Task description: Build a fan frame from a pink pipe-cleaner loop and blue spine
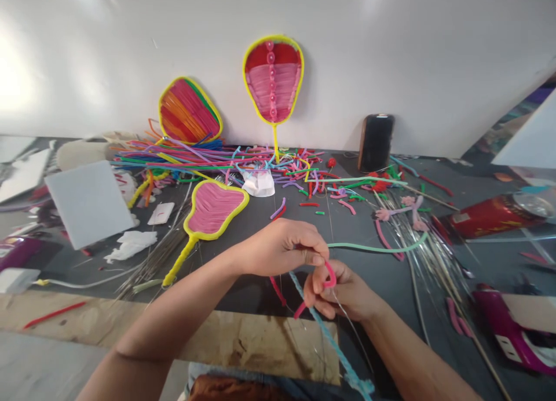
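Both hands meet over the front of the dark tabletop on a bent pink pipe cleaner (332, 273). My left hand (284, 247) pinches its upper end with closed fingers. Just below and to the right, my right hand (341, 291) has its fingers curled round the same piece; a pink end pokes out at its left. A thin wire (350, 320) runs down past the right wrist. Beneath the hands slants a light blue twisted pipe cleaner (324, 328); whether a hand touches it, I cannot tell. A mint-green pipe cleaner (377, 248) lies beyond the right hand.
Yellow-rimmed fan shapes stand against the wall (273, 82) and lie left (217, 210). Loose pipe cleaners (186, 157) crowd the back. Rightward are a phone (376, 143), metal wires (408, 233), a red can (499, 215) and a purple tool (508, 331). A white block (89, 204) sits left.
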{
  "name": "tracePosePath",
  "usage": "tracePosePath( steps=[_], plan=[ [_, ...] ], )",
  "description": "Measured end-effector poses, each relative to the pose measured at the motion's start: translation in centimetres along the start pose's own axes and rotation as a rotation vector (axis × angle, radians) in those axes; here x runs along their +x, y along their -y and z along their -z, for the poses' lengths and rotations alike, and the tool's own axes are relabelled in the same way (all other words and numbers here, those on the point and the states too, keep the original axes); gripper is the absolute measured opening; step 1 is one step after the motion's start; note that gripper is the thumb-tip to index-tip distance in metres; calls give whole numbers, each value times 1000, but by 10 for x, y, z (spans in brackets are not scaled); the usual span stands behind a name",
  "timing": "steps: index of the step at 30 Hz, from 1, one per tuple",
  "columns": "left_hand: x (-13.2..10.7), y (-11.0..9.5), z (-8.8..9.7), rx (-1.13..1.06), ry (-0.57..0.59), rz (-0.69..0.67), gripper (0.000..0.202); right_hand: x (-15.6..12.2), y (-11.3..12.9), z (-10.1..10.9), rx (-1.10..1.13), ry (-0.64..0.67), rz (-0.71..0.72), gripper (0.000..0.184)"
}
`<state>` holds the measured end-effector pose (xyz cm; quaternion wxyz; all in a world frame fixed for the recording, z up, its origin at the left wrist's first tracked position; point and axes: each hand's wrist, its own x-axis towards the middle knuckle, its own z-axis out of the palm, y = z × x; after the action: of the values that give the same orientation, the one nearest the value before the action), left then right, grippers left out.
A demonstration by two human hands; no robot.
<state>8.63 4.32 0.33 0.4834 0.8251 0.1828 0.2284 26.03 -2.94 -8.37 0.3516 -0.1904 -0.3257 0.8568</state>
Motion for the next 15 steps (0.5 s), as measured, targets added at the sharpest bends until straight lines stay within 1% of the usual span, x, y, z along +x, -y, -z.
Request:
tracePosePath(
  steps=[4,7,9,12,15],
  plan=[
    [-1,1,1,-45,8,39,14,3,-3,-1,-29,-54,160,13],
    [-1,3,2,-66,20,85,15,5,-2,2,-71,-90,235,16],
    [-1,3,1,-62,21,100,14,5,-1,4,-111,-138,259,17],
    [-1,3,0,-56,-8,113,13,4,2,7,-155,-207,280,16],
    [-2,1,-2,-130,-4,161,14,3,1,7,-191,-219,270,14]
  ],
)
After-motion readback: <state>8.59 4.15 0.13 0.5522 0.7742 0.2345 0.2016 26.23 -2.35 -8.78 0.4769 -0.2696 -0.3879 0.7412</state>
